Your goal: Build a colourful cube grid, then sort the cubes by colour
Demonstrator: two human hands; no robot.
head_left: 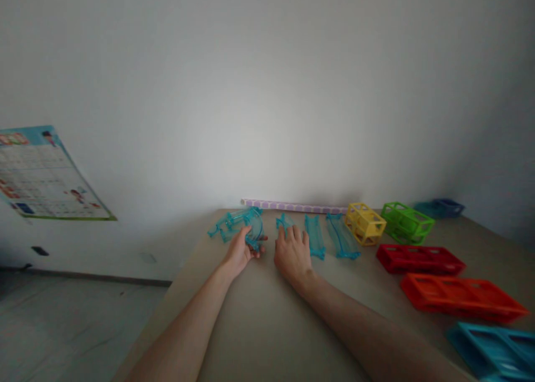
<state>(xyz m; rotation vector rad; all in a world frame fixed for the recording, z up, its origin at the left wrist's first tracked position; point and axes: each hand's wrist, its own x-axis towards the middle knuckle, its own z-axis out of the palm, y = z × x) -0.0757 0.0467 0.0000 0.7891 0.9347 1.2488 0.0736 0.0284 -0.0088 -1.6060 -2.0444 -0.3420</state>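
Note:
My left hand [238, 255] is closed around the near end of a see-through blue, curved track-like piece [256, 226], thumb on top and fingers beneath. Beside it lies a small jumble of similar blue pieces [228, 226]. My right hand [292, 256] is lowered over another see-through blue piece [284, 220], its fingers bent onto it. Most of that piece is hidden under the hand. Just to the right, two more blue pieces, one straight-looking [315, 237] and one wider [343, 238], lie side by side on the table [259, 326].
To the right stand a yellow open frame block [365, 224] and a green one [407, 223]. Nearer are long red [420, 259], orange [463, 297] and blue [497, 348] frames. Dark blue blocks [447, 207] sit far right. A purple patterned strip [295, 206] runs along the wall.

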